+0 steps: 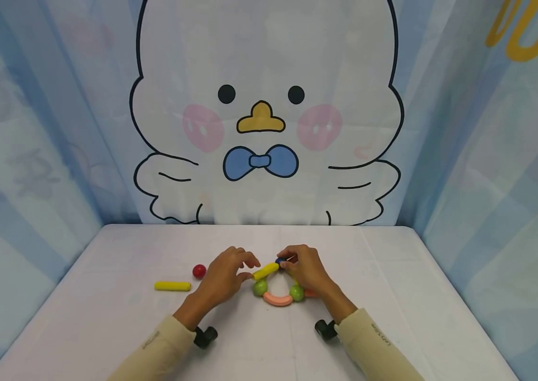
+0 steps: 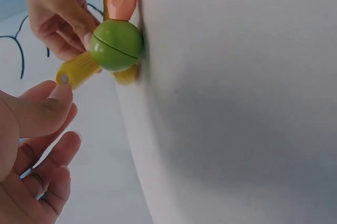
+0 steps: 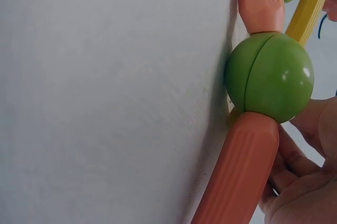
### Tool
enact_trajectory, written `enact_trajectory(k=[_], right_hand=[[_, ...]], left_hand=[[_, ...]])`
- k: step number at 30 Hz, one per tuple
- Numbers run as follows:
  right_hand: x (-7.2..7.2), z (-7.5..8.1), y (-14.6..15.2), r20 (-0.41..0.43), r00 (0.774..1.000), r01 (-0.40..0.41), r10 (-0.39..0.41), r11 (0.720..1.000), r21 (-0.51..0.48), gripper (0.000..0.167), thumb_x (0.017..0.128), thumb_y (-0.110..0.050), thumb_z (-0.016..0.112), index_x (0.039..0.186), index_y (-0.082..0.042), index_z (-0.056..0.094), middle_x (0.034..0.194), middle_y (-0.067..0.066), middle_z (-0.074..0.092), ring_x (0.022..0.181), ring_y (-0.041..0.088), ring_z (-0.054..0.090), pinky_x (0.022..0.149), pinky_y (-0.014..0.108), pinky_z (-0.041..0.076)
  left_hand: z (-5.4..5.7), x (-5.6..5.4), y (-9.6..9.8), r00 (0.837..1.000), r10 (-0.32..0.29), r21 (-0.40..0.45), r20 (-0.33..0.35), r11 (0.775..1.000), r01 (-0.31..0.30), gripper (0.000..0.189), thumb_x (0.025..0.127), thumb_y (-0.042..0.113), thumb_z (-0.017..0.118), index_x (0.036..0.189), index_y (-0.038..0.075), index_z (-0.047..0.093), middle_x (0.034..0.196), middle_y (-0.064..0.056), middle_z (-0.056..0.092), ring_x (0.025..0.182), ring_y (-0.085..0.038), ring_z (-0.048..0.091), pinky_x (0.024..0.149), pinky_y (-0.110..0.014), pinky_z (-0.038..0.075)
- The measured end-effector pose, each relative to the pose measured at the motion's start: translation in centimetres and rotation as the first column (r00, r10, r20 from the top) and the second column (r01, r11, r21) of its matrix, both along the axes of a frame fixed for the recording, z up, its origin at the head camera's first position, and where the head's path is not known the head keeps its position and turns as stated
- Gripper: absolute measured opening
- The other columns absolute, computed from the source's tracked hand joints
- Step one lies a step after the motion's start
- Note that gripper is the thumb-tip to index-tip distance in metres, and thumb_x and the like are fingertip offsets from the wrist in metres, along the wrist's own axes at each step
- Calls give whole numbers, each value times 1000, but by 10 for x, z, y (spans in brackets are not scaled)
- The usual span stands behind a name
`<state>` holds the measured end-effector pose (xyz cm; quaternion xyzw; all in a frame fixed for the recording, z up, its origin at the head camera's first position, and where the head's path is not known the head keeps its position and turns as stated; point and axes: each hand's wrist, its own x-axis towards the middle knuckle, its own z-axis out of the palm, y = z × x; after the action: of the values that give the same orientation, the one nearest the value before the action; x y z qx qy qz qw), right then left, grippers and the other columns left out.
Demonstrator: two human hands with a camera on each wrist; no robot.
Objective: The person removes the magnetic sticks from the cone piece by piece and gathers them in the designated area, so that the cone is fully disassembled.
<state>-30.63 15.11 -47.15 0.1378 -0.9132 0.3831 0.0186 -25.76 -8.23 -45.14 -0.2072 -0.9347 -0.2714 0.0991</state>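
Green balls (image 1: pixel 260 288) and a curved pink-orange stick (image 1: pixel 277 299) form part of a ring of toy rods on the table. My left hand (image 1: pixel 225 272) has its thumb and index fingertips at the outer end of a yellow stick (image 1: pixel 266 271); this end, with a small round metal dot, shows in the left wrist view. At the far side of the ring, my right hand (image 1: pixel 304 264) pinches a dark blue ball (image 1: pixel 279 260) touching the yellow stick's other end. A straight orange stick (image 3: pixel 237 176) runs from the right green ball (image 3: pixel 269 77), partly under the right hand in the head view.
Left of the left hand lie a loose yellow stick (image 1: pixel 172 286) and a red ball (image 1: pixel 199 271). A white cloth covers the table (image 1: pixel 107 328). Behind it hangs a curtain (image 1: pixel 269 201) printed with a cartoon bird.
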Motion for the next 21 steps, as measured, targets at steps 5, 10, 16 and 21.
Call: enact_trajectory(k=[5, 10, 16, 21], right_hand=[[1, 0, -1, 2, 1000, 7, -7, 1000, 12, 18, 97, -7, 77, 114, -12, 81, 108, 0, 79, 100, 17, 73, 94, 42, 60], [1, 1, -1, 8, 1000, 4, -4, 1000, 15, 20, 96, -7, 77, 116, -11, 80, 109, 1, 79, 101, 18, 73, 94, 42, 60], [1, 1, -3, 8, 1000, -13, 13, 999, 29, 25, 92, -4, 81, 117, -9, 80, 111, 3, 79, 102, 18, 73, 95, 41, 60], [0, 0, -4, -2, 1000, 1, -1, 999, 36, 25, 91, -3, 82, 115, -9, 79, 110, 3, 78, 100, 18, 73, 95, 41, 60]], left_hand=[[-5, 1, 0, 999, -19, -6, 28, 1000, 19, 34, 85, 20, 91, 116, 24, 77, 104, 5, 74, 99, -16, 63, 87, -33, 57], [-9, -1, 5, 999, -26, -25, 25, 999, 26, 32, 87, 30, 90, 115, 23, 77, 100, 7, 73, 94, -11, 60, 82, -29, 54], [-10, -4, 7, 1000, 12, -45, 26, 999, -11, 24, 90, 26, 87, 112, 22, 80, 97, 6, 73, 89, -11, 59, 80, -28, 53], [-12, -7, 6, 998, 43, -54, 37, 998, -41, 22, 91, 21, 86, 112, 21, 80, 96, 5, 74, 87, -11, 58, 79, -29, 52]])
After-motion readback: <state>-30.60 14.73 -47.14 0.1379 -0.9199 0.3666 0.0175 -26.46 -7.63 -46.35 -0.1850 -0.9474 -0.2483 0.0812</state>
